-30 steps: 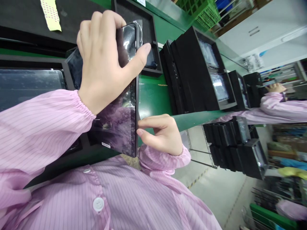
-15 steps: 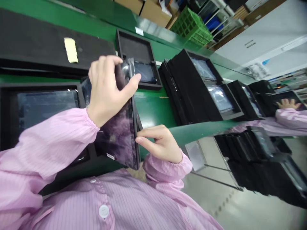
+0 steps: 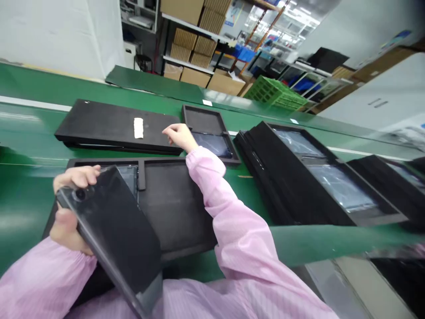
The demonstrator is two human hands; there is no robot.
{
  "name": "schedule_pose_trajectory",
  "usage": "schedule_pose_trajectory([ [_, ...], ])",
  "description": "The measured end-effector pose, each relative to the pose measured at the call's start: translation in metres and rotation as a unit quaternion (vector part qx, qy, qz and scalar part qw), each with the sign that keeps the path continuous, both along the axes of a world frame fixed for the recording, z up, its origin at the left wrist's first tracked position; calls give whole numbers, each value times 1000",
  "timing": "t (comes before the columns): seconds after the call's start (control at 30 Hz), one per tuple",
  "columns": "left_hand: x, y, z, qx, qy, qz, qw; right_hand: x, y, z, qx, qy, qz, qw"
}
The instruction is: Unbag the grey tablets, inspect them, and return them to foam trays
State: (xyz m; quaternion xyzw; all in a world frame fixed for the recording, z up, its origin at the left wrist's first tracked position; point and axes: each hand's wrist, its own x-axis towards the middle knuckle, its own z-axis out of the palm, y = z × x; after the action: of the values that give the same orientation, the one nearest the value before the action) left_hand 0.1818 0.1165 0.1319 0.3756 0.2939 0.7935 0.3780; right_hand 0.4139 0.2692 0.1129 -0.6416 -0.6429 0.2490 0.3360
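A white wall (image 3: 56,35) bounds the room, and cardboard cartons (image 3: 186,52) are stacked on metal shelving (image 3: 189,65) beyond it. A green plastic crate (image 3: 275,94) is placed farther along, white cabinet doors (image 3: 375,93) are seen at the right, and the foreground is occupied by a long green-topped workbench (image 3: 33,84).

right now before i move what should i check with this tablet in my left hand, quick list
- Left hand grip on the black tablet: ok, it holds the corner by the lens.
- Camera lens: ok, uncovered.
- Plastic film on the tablet: cannot tell from this angle.
- Right hand: ok, open, holding nothing.
- Right well of the foam tray: ok, bare foam shows.
- Left well of the foam tray: not ok, a glossy panel lies in it.
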Motion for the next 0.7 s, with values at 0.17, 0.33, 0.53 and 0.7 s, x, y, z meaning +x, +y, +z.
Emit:
schedule_pose_trajectory([
  [0.17,-4,4,-16,34,-21,6,999,-57,64,-38,17,-61,19,998],
  [0.33,-12,3,-25,-10,-9,-7,1000,-76,81,-71,33,-116,25,992],
  [0.53,-9,-1,-22,-8,-28,-13,999,-65,80,-83,38,-119,87,988],
  [0.7,-9,-1,-23,-10,-29,-18,999,-66,82,-86,36,-115,78,990],
])
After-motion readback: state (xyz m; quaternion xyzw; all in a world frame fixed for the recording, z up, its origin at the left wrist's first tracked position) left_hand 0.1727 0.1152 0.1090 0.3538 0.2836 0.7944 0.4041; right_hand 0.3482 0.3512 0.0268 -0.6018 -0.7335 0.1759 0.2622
